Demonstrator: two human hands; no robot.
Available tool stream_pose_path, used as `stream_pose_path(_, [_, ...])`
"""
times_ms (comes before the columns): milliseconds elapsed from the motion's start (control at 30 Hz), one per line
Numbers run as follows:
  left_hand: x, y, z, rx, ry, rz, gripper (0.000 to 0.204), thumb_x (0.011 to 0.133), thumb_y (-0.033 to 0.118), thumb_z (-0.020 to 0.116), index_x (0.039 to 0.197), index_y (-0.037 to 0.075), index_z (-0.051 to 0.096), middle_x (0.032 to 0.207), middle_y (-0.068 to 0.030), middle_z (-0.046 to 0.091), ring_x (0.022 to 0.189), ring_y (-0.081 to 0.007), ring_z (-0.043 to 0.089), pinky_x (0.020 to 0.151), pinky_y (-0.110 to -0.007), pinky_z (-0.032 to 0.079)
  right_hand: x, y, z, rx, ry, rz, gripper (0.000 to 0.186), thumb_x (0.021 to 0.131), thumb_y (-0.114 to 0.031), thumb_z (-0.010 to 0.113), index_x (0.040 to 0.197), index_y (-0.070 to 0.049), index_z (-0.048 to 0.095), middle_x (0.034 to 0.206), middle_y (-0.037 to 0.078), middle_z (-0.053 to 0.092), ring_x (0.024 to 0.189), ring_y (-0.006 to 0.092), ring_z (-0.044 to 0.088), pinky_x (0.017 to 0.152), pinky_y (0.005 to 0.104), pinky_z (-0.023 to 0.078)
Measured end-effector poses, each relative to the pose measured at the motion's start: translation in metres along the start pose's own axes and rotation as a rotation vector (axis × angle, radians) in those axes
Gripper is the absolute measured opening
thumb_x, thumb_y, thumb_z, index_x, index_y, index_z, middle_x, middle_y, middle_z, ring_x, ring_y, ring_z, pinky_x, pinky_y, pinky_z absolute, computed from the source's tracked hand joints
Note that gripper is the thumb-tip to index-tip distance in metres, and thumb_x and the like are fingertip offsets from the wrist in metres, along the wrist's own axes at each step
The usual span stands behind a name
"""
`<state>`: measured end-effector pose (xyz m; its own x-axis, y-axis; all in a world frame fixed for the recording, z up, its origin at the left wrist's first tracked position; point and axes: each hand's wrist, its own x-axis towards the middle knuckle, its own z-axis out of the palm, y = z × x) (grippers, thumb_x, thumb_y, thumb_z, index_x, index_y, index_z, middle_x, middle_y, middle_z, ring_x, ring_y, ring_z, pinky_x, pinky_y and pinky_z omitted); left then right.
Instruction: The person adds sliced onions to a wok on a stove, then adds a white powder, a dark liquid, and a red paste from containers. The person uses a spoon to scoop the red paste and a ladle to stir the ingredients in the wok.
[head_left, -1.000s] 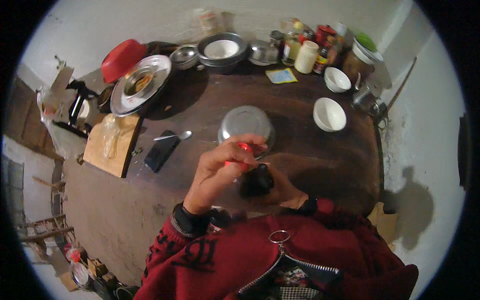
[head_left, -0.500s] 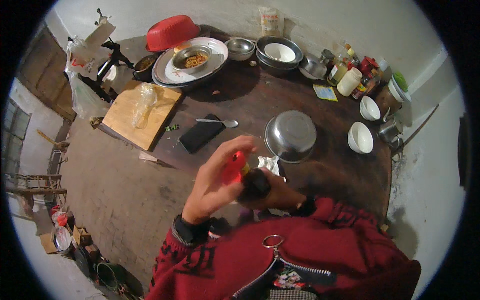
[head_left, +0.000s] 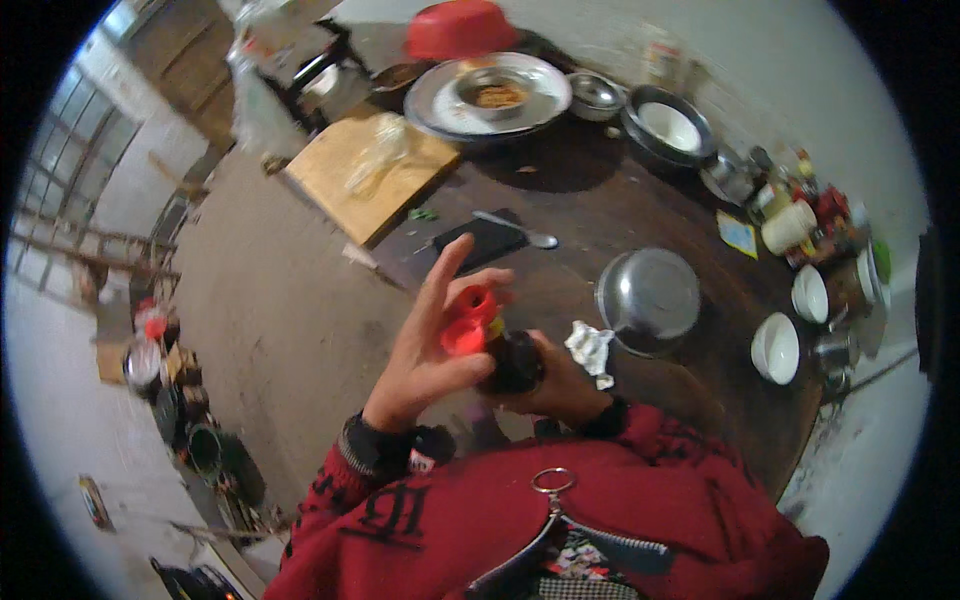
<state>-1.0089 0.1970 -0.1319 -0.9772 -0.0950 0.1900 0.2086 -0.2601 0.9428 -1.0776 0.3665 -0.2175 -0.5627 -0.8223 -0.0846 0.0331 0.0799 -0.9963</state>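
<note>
In front of my chest, my right hand (head_left: pixel 568 385) is wrapped round a dark bottle (head_left: pixel 515 362), which lies tilted with its top toward the left. My left hand (head_left: pixel 415 368) is at the bottle's red flip cap (head_left: pixel 468 322), its thumb below the cap and other fingers behind it. The index finger sticks up, off the cap. The cap's lid looks raised; some yellow shows by the bottle's neck. Just right of my hands, a crumpled white tissue (head_left: pixel 590 350) lies on the table, beside an upturned metal basin (head_left: pixel 655 300).
A spoon (head_left: pixel 520 230) rests across a black phone-like slab (head_left: pixel 480 248). Beyond are a wooden board (head_left: pixel 345 195) with a plastic bag, a large plate (head_left: pixel 435 105) holding a metal bowl of food, and a red basin (head_left: pixel 460 30). White bowls (head_left: pixel 775 348) and several bottles and jars (head_left: pixel 790 228) line the right side.
My view has swung left, so the table's things sit farther right. My left index finger has lifted away from the cap. The bottle stays in my right hand.
</note>
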Motion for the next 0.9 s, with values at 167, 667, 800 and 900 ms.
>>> stream_pose_path(167, [-0.034,0.004,-0.055,-0.021,0.023,-0.026,0.092,0.073,0.016,0.074,0.145,0.01,0.015,0.116,-0.0084,0.053,0.105,-0.0153,0.05,0.094,-0.03,0.039,0.033,-0.023,0.052,-0.202,-0.052,-0.081,0.071,0.062,-0.025,0.083,0.119,-0.005,0.045,0.106,0.006,0.056,0.095,0.0152,0.056,0.081,0.03,0.046])
stream_pose_path(667, [-0.183,0.038,-0.158,0.241,0.606,0.1,0.042,0.076,0.015,0.068,0.114,0.003,0.052,0.093,-0.0037,0.059,0.087,-0.0116,0.054,0.081,-0.028,0.044,0.126,-0.005,0.219,-0.128,-0.72,-0.079,0.095,0.062,-0.022,0.084,0.136,-0.004,0.028,0.123,0.01,0.049,0.109,0.019,0.051,0.092,0.032,0.043])
stream_pose_path(800, [-0.202,0.041,-0.159,0.226,0.746,0.143,0.039,0.076,0.017,0.067,0.111,0.003,0.053,0.093,-0.0049,0.059,0.088,-0.0122,0.055,0.08,-0.029,0.045,0.144,0.004,0.235,-0.232,-0.871,0.022,0.094,0.059,-0.022,0.085,0.133,-0.004,0.03,0.119,0.009,0.05,0.107,0.0181,0.052,0.09,0.0315,0.044])
stream_pose_path(900, [-0.215,0.04,-0.156,0.34,0.861,0.092,0.039,0.076,0.018,0.066,0.109,0.003,0.053,0.094,-0.0069,0.06,0.088,-0.0125,0.056,0.08,-0.029,0.045,0.148,0.017,0.247,-0.181,-0.995,0.111,0.091,0.058,-0.021,0.085,0.13,-0.003,0.033,0.116,0.009,0.051,0.105,0.0179,0.053,0.088,0.0313,0.045])
